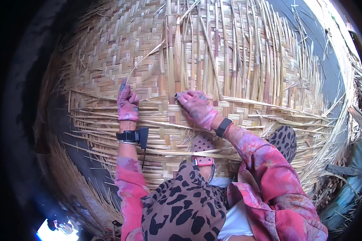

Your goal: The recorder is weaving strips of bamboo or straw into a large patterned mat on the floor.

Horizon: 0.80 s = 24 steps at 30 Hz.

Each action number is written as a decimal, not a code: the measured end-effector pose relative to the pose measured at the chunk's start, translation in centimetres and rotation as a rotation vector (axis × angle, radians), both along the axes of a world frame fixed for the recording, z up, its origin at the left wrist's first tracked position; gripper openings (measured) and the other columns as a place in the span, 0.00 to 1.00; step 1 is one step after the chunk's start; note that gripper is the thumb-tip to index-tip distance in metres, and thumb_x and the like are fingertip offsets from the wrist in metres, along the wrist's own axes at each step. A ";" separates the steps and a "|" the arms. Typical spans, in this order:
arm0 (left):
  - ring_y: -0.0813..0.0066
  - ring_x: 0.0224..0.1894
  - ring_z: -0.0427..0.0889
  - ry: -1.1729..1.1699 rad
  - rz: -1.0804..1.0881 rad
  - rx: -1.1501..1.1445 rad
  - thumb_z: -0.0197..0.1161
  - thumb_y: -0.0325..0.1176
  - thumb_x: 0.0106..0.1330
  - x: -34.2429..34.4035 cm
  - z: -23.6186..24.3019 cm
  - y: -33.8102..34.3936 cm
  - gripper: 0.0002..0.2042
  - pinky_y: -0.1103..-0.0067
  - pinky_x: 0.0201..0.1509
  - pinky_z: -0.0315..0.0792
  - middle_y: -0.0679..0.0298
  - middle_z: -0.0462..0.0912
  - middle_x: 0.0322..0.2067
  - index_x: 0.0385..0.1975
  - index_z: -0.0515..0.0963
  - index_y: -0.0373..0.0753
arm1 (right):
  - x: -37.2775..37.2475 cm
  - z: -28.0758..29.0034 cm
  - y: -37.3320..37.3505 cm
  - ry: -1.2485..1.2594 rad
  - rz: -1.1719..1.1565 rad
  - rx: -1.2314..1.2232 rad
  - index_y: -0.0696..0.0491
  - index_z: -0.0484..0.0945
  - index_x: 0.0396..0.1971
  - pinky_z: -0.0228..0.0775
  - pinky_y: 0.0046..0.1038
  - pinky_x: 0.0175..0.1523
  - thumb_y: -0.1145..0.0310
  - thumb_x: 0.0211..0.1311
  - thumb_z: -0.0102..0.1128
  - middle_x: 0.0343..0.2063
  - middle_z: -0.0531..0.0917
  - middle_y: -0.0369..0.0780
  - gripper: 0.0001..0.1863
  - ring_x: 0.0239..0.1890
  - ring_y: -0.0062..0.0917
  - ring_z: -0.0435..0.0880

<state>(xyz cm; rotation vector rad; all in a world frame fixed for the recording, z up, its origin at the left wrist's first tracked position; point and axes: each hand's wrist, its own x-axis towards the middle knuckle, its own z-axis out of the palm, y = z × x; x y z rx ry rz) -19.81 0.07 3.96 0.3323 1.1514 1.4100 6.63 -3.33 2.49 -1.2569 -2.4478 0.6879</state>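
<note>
A large woven mat of pale and purplish flat plant strips (120, 52) spreads in front of me. My left hand (128, 102), in a pink stained glove, is over the left part of the weave. Its forefinger points away from me and the other fingers curl; a thin loose strip (147, 56) meets the fingertips. Near the middle, my right hand (198, 107), in a matching glove, bears down on the weave with its fingers drawn together. A small dark tip shows at them, beside upright strips (171, 60). What lies under these fingers is hidden.
Long unwoven strips (265, 64) run away from me on the right. Crosswise strips (108, 136) lie nearer. My shoe (203, 149) rests on the mat. A bundle of strips (80, 193) is at the lower left, and a bluish sheet (350, 180) at the right.
</note>
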 end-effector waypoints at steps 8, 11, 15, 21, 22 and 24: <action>0.87 0.09 0.54 0.153 0.600 0.021 0.58 0.35 0.61 -16.2 0.5 -5.9 0.16 0.86 0.14 0.50 0.77 0.56 0.08 0.13 0.61 0.47 | 3.6 2.3 0.1 0.182 -0.076 -0.081 0.54 0.74 0.39 0.66 0.37 0.48 0.68 0.50 0.53 0.39 0.76 0.43 0.14 0.45 0.36 0.75; 0.83 0.12 0.65 0.119 0.608 -0.030 0.57 0.42 0.62 -19.4 -0.6 -8.4 0.13 0.85 0.17 0.65 0.74 0.65 0.11 0.18 0.68 0.44 | 6.4 2.2 2.9 0.213 -0.674 0.071 0.53 0.75 0.37 0.70 0.38 0.41 0.66 0.51 0.56 0.35 0.79 0.44 0.13 0.38 0.40 0.78; 0.74 0.22 0.79 0.314 0.390 -0.365 0.56 0.54 0.59 -8.8 2.0 -6.6 0.21 0.82 0.22 0.72 0.66 0.78 0.21 0.32 0.76 0.38 | 10.0 -0.1 5.7 -0.125 -0.720 -0.397 0.53 0.77 0.34 0.70 0.37 0.42 0.62 0.47 0.59 0.31 0.80 0.44 0.14 0.36 0.40 0.78; 0.77 0.20 0.79 0.678 -0.412 -0.415 0.56 0.44 0.62 0.4 4.6 -4.2 0.16 0.87 0.20 0.70 0.64 0.79 0.22 0.37 0.78 0.36 | 10.3 -0.4 4.8 0.267 -0.877 -0.488 0.52 0.80 0.25 0.71 0.31 0.36 0.60 0.46 0.60 0.22 0.81 0.42 0.11 0.27 0.35 0.80; 0.78 0.21 0.80 0.651 -0.501 -0.316 0.57 0.39 0.61 2.8 4.5 -3.5 0.13 0.87 0.22 0.71 0.63 0.79 0.23 0.38 0.78 0.37 | 10.1 -0.4 4.7 0.349 -0.874 -0.456 0.53 0.80 0.23 0.71 0.29 0.32 0.62 0.45 0.61 0.18 0.80 0.41 0.10 0.23 0.30 0.80; 0.77 0.24 0.80 0.546 -0.685 -0.147 0.57 0.37 0.61 10.0 4.3 -1.5 0.12 0.87 0.24 0.72 0.64 0.80 0.25 0.38 0.78 0.36 | 11.4 -2.3 5.0 0.487 -0.881 -0.514 0.54 0.80 0.23 0.71 0.28 0.32 0.63 0.45 0.61 0.18 0.81 0.40 0.10 0.22 0.28 0.80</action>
